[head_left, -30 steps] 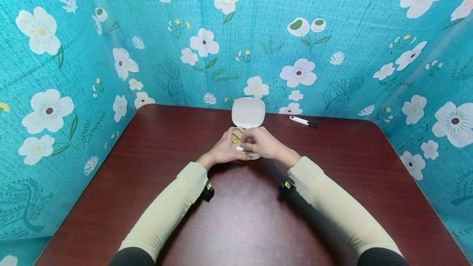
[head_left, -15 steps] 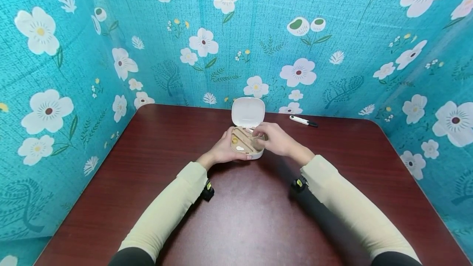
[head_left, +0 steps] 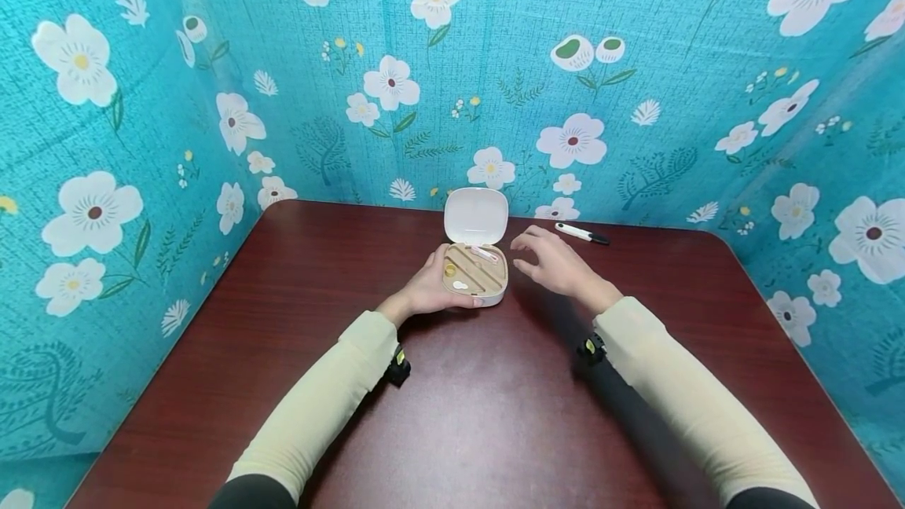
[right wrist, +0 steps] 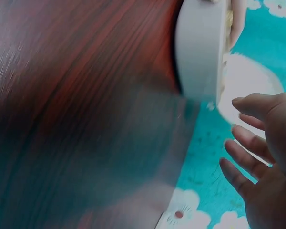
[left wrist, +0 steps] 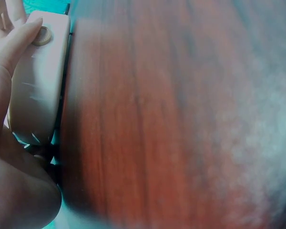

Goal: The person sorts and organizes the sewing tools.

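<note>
A white box (head_left: pixel 492 300) with a tan divided tray stands at the table's back, its white lid (head_left: pixel 476 215) raised behind it. My left hand (head_left: pixel 430 287) grips its left side, the thumb along the front wall, as the box (left wrist: pixel 38 90) in the left wrist view also shows. Inside lie a yellow ring-shaped item (head_left: pixel 449 269) at the left, a small white rounded piece (head_left: pixel 460 285) in front and a slim white-and-red item (head_left: pixel 484 254) at the back. Just right of the box, my right hand (head_left: pixel 555 261) holds nothing; its fingers (right wrist: pixel 248 143) are spread and loosely bent.
A white marker pen (head_left: pixel 576 232) with a black end lies behind the right hand. The dark red-brown table (head_left: pixel 452 415) has rounded back corners. A blue flowered cloth (head_left: pixel 318 100) hangs behind and at both sides.
My right hand has drawn away from over the tray to the box's right side, its fingers opening. The slim white-and-red item now shows fully in the tray. The left hand has stayed put.
</note>
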`<state>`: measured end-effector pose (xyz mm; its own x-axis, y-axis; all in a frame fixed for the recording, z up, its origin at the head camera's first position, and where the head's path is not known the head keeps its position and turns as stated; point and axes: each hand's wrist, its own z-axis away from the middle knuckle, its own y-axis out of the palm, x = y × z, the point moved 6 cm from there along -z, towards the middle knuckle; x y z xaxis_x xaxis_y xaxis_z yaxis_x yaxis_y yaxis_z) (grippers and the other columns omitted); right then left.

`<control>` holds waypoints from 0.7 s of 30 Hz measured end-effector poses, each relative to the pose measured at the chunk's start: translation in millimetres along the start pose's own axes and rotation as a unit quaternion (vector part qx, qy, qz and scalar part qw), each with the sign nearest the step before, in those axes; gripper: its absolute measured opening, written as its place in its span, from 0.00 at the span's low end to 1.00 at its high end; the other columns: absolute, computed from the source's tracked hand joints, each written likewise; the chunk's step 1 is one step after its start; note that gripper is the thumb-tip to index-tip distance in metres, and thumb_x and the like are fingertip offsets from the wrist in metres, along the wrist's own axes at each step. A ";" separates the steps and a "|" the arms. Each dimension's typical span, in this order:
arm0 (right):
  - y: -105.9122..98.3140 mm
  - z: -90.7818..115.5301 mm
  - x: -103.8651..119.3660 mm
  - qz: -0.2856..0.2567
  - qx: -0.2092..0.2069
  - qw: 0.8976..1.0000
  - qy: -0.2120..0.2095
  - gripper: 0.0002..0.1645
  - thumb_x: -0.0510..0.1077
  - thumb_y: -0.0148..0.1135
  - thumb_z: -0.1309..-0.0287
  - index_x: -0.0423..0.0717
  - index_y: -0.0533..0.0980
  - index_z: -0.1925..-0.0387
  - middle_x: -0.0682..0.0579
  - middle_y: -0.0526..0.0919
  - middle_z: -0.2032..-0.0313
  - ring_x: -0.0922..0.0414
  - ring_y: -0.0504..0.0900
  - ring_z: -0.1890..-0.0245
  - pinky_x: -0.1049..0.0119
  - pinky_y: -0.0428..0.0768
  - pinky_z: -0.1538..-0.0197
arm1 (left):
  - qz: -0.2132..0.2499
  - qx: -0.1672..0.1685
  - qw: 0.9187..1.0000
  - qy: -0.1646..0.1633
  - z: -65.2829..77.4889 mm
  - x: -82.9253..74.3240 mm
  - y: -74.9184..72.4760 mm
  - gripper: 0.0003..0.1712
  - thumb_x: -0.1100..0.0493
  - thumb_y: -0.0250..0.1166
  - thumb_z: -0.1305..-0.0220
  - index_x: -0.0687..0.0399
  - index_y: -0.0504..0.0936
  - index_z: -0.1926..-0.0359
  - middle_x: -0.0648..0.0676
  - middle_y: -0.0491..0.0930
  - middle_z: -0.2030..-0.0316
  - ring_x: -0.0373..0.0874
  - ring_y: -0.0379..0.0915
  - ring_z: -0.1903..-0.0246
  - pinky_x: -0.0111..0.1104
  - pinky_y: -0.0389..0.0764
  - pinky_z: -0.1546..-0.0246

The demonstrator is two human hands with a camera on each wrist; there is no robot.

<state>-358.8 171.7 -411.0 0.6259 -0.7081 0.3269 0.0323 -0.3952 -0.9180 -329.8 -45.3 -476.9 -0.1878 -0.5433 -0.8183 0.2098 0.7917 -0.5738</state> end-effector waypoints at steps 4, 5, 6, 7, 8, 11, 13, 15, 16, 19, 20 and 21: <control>-1.7 3.0 -19.6 0.035 -0.007 0.999 0.019 0.18 0.42 0.69 0.37 0.41 0.81 0.47 0.43 0.79 0.50 0.46 0.78 0.49 0.46 0.78 0.45 | 0.000 0.003 1.000 -0.005 0.1 0.5 0.0 0.66 0.41 0.87 0.63 0.48 0.56 0.27 0.55 0.65 0.38 0.48 0.68 0.42 0.42 0.70 0.37; -2.2 3.7 -24.7 0.042 -0.009 0.999 0.022 0.19 0.42 0.69 0.36 0.40 0.80 0.46 0.43 0.78 0.49 0.45 0.77 0.48 0.45 0.77 0.44 | -0.002 0.004 1.000 -0.006 -0.4 1.5 0.4 0.67 0.41 0.87 0.63 0.48 0.56 0.27 0.55 0.65 0.38 0.48 0.68 0.42 0.42 0.70 0.37; -3.2 4.3 -29.5 0.047 -0.012 0.999 0.024 0.19 0.42 0.68 0.36 0.39 0.80 0.46 0.42 0.78 0.48 0.44 0.76 0.47 0.44 0.77 0.44 | -0.004 0.005 1.000 -0.008 -1.5 3.0 1.0 0.67 0.40 0.86 0.63 0.48 0.56 0.27 0.55 0.65 0.38 0.47 0.68 0.42 0.42 0.70 0.37; -3.4 4.8 -35.1 0.052 -0.014 0.998 0.026 0.19 0.42 0.68 0.36 0.39 0.80 0.45 0.41 0.78 0.48 0.43 0.76 0.46 0.44 0.76 0.43 | -0.005 0.005 1.000 -0.009 -2.7 5.1 1.9 0.67 0.40 0.86 0.63 0.47 0.56 0.27 0.55 0.65 0.38 0.47 0.68 0.42 0.41 0.70 0.37; -3.8 5.2 -40.3 0.054 -0.015 0.998 0.029 0.20 0.42 0.67 0.36 0.38 0.79 0.45 0.40 0.77 0.46 0.42 0.75 0.45 0.43 0.75 0.42 | -0.004 0.006 1.000 -0.010 -3.9 7.3 2.7 0.67 0.39 0.86 0.64 0.47 0.56 0.27 0.55 0.64 0.38 0.47 0.68 0.42 0.41 0.70 0.38; -4.6 6.0 -54.8 0.060 -0.008 0.997 0.051 0.21 0.42 0.66 0.34 0.37 0.78 0.43 0.38 0.76 0.44 0.40 0.73 0.42 0.40 0.72 0.39 | -0.003 0.008 1.000 -0.013 -8.3 13.9 5.1 0.68 0.38 0.87 0.66 0.45 0.56 0.27 0.54 0.64 0.37 0.47 0.68 0.42 0.41 0.69 0.37; -4.8 5.8 -62.7 0.064 -0.002 0.996 0.068 0.23 0.43 0.65 0.33 0.36 0.77 0.41 0.37 0.74 0.42 0.38 0.72 0.40 0.38 0.69 0.37 | 0.001 0.008 1.000 -0.013 -10.1 16.0 5.6 0.69 0.38 0.87 0.67 0.45 0.56 0.27 0.54 0.64 0.37 0.47 0.68 0.42 0.41 0.69 0.37; -4.8 5.3 -69.6 0.069 0.006 0.994 0.084 0.24 0.43 0.65 0.33 0.36 0.76 0.40 0.36 0.73 0.40 0.37 0.71 0.39 0.36 0.68 0.37 | -0.001 0.008 1.000 -0.015 -10.1 15.4 5.3 0.69 0.38 0.87 0.66 0.44 0.56 0.27 0.54 0.64 0.37 0.46 0.68 0.42 0.40 0.69 0.37; -5.0 5.0 -73.1 0.071 0.009 0.993 0.090 0.25 0.43 0.65 0.33 0.36 0.75 0.39 0.36 0.73 0.40 0.37 0.71 0.39 0.36 0.67 0.37 | -0.004 0.008 1.000 -0.014 -9.2 14.2 4.9 0.69 0.37 0.87 0.66 0.44 0.56 0.27 0.54 0.64 0.37 0.46 0.67 0.42 0.40 0.69 0.37; -6.6 3.7 -84.0 0.078 0.018 0.991 0.107 0.27 0.43 0.64 0.32 0.35 0.73 0.37 0.35 0.71 0.38 0.36 0.70 0.39 0.36 0.68 0.37 | -0.005 0.006 1.000 -0.011 -5.0 7.4 2.1 0.67 0.38 0.86 0.65 0.46 0.56 0.27 0.54 0.65 0.38 0.46 0.68 0.42 0.41 0.69 0.37; -7.9 3.6 -87.9 0.076 0.020 0.990 0.116 0.28 0.43 0.64 0.32 0.35 0.73 0.36 0.34 0.70 0.38 0.36 0.70 0.38 0.36 0.69 0.38 | -0.005 0.004 1.000 -0.009 -3.4 5.2 1.3 0.67 0.38 0.86 0.64 0.47 0.57 0.27 0.55 0.65 0.38 0.47 0.68 0.42 0.41 0.69 0.37; -9.3 3.7 -92.2 0.075 0.023 0.989 0.126 0.29 0.44 0.63 0.32 0.35 0.71 0.35 0.33 0.69 0.37 0.35 0.69 0.37 0.36 0.69 0.37 | -0.003 0.003 1.000 -0.007 -1.9 3.2 0.5 0.67 0.38 0.86 0.64 0.47 0.57 0.28 0.55 0.65 0.38 0.47 0.68 0.42 0.42 0.70 0.37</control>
<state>-413.9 242.8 -433.4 0.4129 -0.8822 0.2263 -0.0067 -0.2514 -0.9679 -332.1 -46.1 -479.7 -0.1761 -0.5517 -0.8152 0.2142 0.7869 -0.5788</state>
